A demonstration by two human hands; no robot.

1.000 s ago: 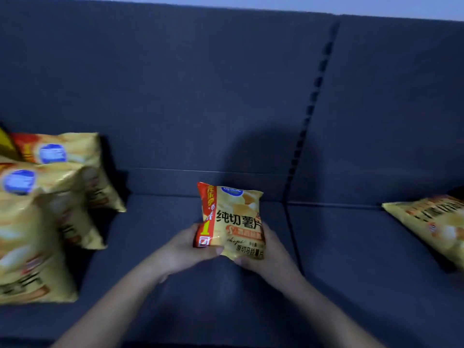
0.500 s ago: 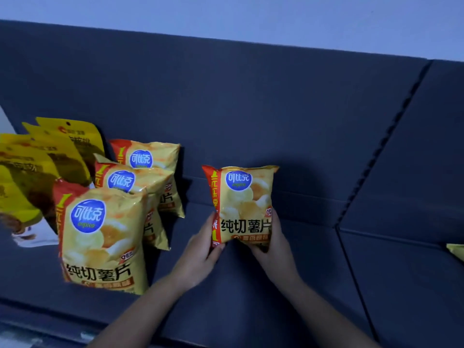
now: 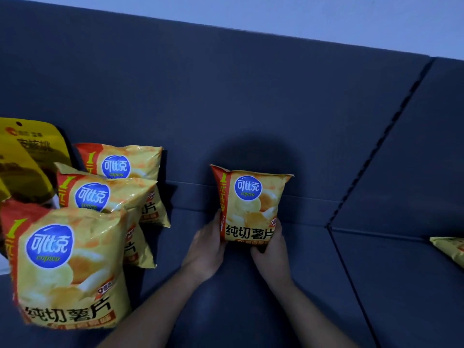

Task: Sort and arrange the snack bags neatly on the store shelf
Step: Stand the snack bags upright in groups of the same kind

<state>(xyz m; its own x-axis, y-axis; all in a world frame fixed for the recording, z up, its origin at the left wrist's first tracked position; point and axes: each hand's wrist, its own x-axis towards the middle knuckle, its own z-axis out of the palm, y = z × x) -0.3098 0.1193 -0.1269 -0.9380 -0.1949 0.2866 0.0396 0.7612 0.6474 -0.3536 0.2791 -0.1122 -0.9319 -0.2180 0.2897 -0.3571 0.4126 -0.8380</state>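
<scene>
Your left hand (image 3: 207, 247) and right hand (image 3: 272, 249) clasp the lower corners of one chip bag (image 3: 251, 207), fingers curled around its bottom edge from either side, so both hands are closed on it. You hold the bag upright with its printed face toward you, its base at or just above the dark blue shelf (image 3: 251, 310), near the shelf's back panel (image 3: 226, 96); whether it touches the surface cannot be told. To your left, well apart from the held bag, three matching chip bags stand in a staggered row running from front to back: the front chip bag (image 3: 67, 270) nearest you, the middle chip bag (image 3: 105, 199) partly hidden behind it, and the rear chip bag (image 3: 125, 164) closest to the back panel. Further left, yellow pouches (image 3: 30, 151) of a different product lean against the back. At the far right edge, beyond a slotted seam (image 3: 391, 134) in the panel, the corner of another yellow bag (image 3: 449, 249) lies on the shelf.
</scene>
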